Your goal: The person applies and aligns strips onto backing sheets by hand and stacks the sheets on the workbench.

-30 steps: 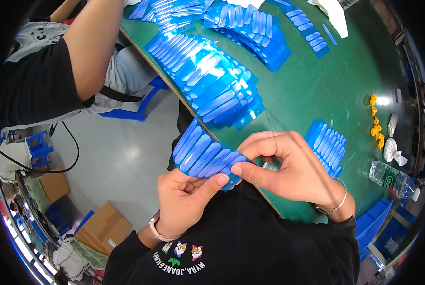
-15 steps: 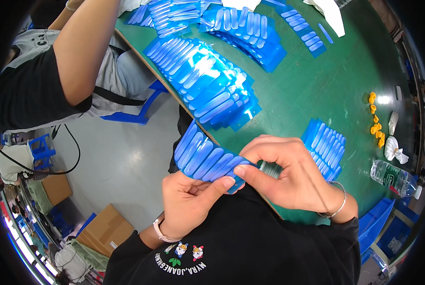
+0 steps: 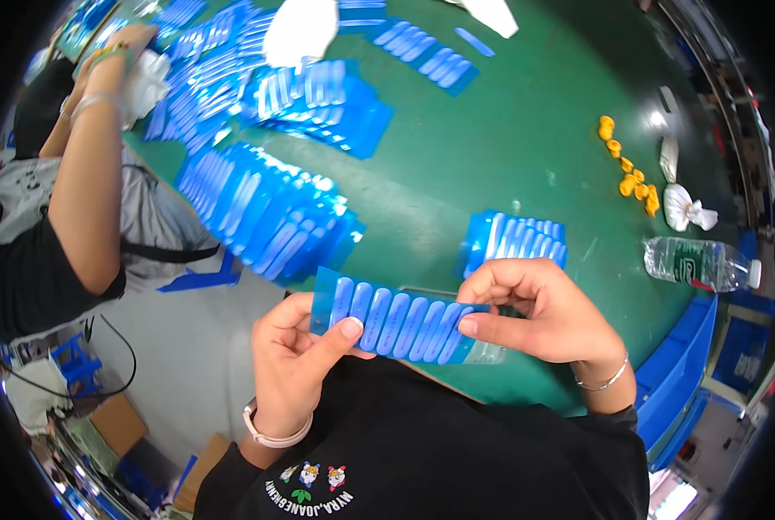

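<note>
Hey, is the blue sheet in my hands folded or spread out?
Spread out: the blue sheet stretches between your left hand and right hand, its row of long ovals showing side by side.

The sheet point(image 3: 398, 322) is blue, striped paler blue, the tabletop point(image 3: 465, 165) green, the shirt point(image 3: 491, 459) black

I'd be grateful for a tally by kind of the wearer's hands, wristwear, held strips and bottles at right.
Hands (left hand, right hand): 2
Wristwear (pale band, thin bracelet): 2
Held blue strip: 1
Clear bottle: 1
Total: 6
</note>
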Action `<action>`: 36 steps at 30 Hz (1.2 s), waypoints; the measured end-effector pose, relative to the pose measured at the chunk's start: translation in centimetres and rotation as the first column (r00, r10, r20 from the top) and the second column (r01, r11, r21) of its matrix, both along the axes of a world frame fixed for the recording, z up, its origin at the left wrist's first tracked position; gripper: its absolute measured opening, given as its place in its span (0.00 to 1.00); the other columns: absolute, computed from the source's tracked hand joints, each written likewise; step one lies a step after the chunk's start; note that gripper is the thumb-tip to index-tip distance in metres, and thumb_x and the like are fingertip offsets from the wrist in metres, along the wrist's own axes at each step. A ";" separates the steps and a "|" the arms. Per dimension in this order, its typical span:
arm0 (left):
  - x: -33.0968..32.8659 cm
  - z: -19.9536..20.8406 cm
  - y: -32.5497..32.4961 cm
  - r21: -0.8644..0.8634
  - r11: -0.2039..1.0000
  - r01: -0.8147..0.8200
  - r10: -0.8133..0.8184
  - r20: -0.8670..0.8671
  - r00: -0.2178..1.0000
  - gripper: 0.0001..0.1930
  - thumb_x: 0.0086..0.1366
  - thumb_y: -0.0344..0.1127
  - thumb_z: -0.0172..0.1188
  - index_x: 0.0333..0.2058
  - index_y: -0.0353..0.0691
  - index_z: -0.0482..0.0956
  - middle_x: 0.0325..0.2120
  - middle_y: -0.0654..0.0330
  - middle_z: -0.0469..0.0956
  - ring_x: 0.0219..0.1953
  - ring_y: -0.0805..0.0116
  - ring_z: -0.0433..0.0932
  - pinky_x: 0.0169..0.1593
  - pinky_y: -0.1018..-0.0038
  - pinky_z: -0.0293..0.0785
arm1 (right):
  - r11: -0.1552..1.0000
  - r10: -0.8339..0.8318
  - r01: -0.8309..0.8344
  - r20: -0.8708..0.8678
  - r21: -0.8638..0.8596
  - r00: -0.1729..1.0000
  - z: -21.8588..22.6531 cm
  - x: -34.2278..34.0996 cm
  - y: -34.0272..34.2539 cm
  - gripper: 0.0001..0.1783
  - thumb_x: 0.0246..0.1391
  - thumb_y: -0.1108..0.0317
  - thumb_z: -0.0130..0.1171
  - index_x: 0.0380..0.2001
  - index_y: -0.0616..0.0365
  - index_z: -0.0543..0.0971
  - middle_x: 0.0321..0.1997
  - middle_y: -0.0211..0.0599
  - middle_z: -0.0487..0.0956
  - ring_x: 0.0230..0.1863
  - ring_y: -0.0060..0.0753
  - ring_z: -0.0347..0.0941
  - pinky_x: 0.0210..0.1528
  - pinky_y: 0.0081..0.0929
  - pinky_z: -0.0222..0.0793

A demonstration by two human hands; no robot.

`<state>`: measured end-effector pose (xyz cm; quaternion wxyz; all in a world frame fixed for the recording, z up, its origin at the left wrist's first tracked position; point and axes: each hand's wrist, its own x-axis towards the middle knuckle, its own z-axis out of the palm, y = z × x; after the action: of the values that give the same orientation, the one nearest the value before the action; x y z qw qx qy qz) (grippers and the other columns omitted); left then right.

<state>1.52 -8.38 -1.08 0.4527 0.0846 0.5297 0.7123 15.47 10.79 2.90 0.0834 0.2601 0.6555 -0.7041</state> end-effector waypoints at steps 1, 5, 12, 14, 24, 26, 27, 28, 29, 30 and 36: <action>0.1 0.2 0.6 -0.023 1.000 0.004 -0.004 -0.003 1.000 0.09 0.59 0.23 0.58 0.38 0.28 0.73 0.31 0.52 0.78 0.31 0.66 0.80 0.33 0.72 0.81 | 0.989 -0.093 0.086 -0.046 -0.121 0.995 -0.4 0.7 0.0 0.08 0.50 0.73 0.62 0.34 0.61 0.76 0.28 0.23 0.77 0.30 0.13 0.69 0.33 0.17 0.65; 0.6 0.8 2.9 -0.054 0.997 0.046 -0.047 -0.005 0.999 0.07 0.59 0.22 0.58 0.36 0.29 0.72 0.31 0.52 0.78 0.31 0.67 0.80 0.31 0.73 0.82 | 0.945 -0.272 0.254 -0.065 -0.206 0.960 -1.0 2.3 -0.7 0.13 0.49 0.75 0.62 0.40 0.61 0.73 0.35 0.28 0.78 0.34 0.14 0.72 0.35 0.15 0.66; 1.3 0.9 5.0 -0.110 0.984 0.142 -0.142 0.009 0.990 0.08 0.59 0.23 0.57 0.36 0.30 0.70 0.31 0.52 0.79 0.31 0.68 0.80 0.31 0.71 0.82 | 0.893 -0.405 0.398 0.009 -0.210 0.914 -1.0 4.0 -0.1 0.16 0.49 0.77 0.62 0.42 0.63 0.72 0.38 0.31 0.78 0.40 0.20 0.75 0.42 0.20 0.71; 1.4 1.0 5.4 -0.136 0.975 0.173 -0.171 0.025 0.985 0.08 0.59 0.23 0.57 0.37 0.30 0.70 0.31 0.52 0.79 0.32 0.68 0.80 0.31 0.71 0.82 | 0.901 -0.388 0.385 0.021 -0.200 0.921 -0.7 4.4 0.4 0.16 0.49 0.77 0.62 0.42 0.62 0.72 0.37 0.30 0.78 0.39 0.19 0.75 0.41 0.20 0.70; 2.2 1.3 5.9 -0.093 0.925 0.368 -0.360 0.089 0.929 0.15 0.54 0.18 0.61 0.39 0.31 0.67 0.32 0.51 0.79 0.34 0.67 0.80 0.34 0.74 0.82 | 0.918 -0.383 0.378 -0.014 -0.122 0.924 -1.2 6.6 -0.6 0.20 0.47 0.75 0.65 0.43 0.58 0.71 0.34 0.25 0.74 0.26 0.07 0.64 0.27 0.13 0.63; 2.4 1.5 6.0 -0.130 0.913 0.386 -0.381 0.060 0.923 0.15 0.54 0.16 0.60 0.39 0.30 0.67 0.32 0.50 0.79 0.33 0.66 0.80 0.32 0.74 0.82 | 0.897 -0.410 0.406 0.017 -0.175 0.912 -1.3 7.0 -0.8 0.20 0.46 0.75 0.66 0.43 0.58 0.71 0.36 0.26 0.75 0.25 0.06 0.63 0.25 0.12 0.62; 2.5 1.5 6.1 -0.134 0.912 0.388 -0.384 0.057 0.922 0.15 0.54 0.16 0.60 0.39 0.30 0.67 0.32 0.50 0.79 0.33 0.66 0.80 0.32 0.74 0.82 | 0.873 -0.434 0.434 0.053 -0.222 0.900 -1.3 7.3 -0.8 0.21 0.46 0.75 0.66 0.44 0.58 0.71 0.37 0.27 0.75 0.25 0.05 0.62 0.23 0.11 0.61; 2.7 1.3 6.1 -0.133 0.908 0.398 -0.395 0.054 0.917 0.15 0.54 0.16 0.60 0.39 0.30 0.67 0.32 0.50 0.79 0.33 0.66 0.80 0.31 0.74 0.82 | 0.872 -0.437 0.436 0.051 -0.223 0.898 -1.3 7.5 -0.8 0.21 0.46 0.75 0.66 0.44 0.58 0.71 0.37 0.27 0.75 0.25 0.05 0.62 0.23 0.11 0.61; 2.8 1.2 6.3 -0.131 0.903 0.409 -0.406 0.050 0.912 0.15 0.54 0.16 0.60 0.39 0.30 0.66 0.32 0.50 0.79 0.33 0.66 0.81 0.31 0.74 0.82 | 0.876 -0.429 0.433 0.066 -0.212 0.901 -1.4 7.8 -0.8 0.21 0.46 0.76 0.66 0.44 0.59 0.71 0.38 0.28 0.75 0.25 0.05 0.63 0.22 0.10 0.61; 2.8 1.2 6.5 -0.132 0.901 0.413 -0.410 0.048 0.911 0.15 0.54 0.16 0.60 0.39 0.30 0.66 0.32 0.50 0.79 0.33 0.66 0.81 0.31 0.74 0.82 | 0.880 -0.422 0.430 0.082 -0.201 0.903 -1.4 8.0 -0.7 0.21 0.46 0.77 0.65 0.45 0.59 0.71 0.38 0.29 0.76 0.25 0.06 0.64 0.21 0.10 0.61; 3.0 1.3 7.6 -0.164 0.868 0.469 -0.473 0.017 0.881 0.15 0.55 0.16 0.59 0.40 0.29 0.66 0.31 0.50 0.79 0.32 0.66 0.81 0.30 0.74 0.83 | 0.829 -0.517 0.507 0.023 -0.234 0.856 -1.5 8.2 -0.3 0.21 0.47 0.81 0.63 0.46 0.61 0.70 0.39 0.31 0.77 0.32 0.10 0.70 0.28 0.12 0.68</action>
<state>4.50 -0.73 0.26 0.6116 0.1824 0.5551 0.5335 23.70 10.52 1.42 -0.0921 0.3998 0.4768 -0.7774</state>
